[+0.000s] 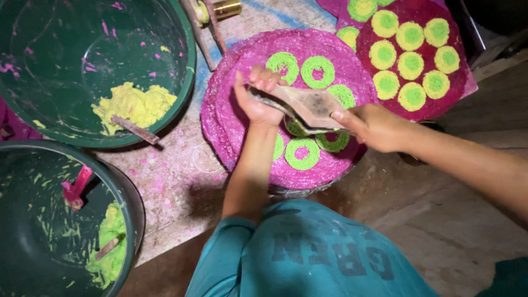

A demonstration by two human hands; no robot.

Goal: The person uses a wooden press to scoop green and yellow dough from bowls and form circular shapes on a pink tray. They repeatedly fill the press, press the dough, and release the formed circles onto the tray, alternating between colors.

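- Head view: left hand (257, 102) and right hand (377, 127) gripping a wooden press (305, 107) at opposite ends.
- Held over green noodle rings (301, 154) on pink round tray (231, 129).

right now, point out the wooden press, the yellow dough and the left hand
wooden press (311, 107), head view, on its flat brown top face
yellow dough (133, 105), head view, middle of the lump in the upper green tub
left hand (256, 99), head view, back of the hand gripping the press

Brown wooden press (308, 107), flat and elongated, held level at frame centre. Below it, round pink tray (231, 126) carrying green noodle rings (317, 71), several partly hidden.
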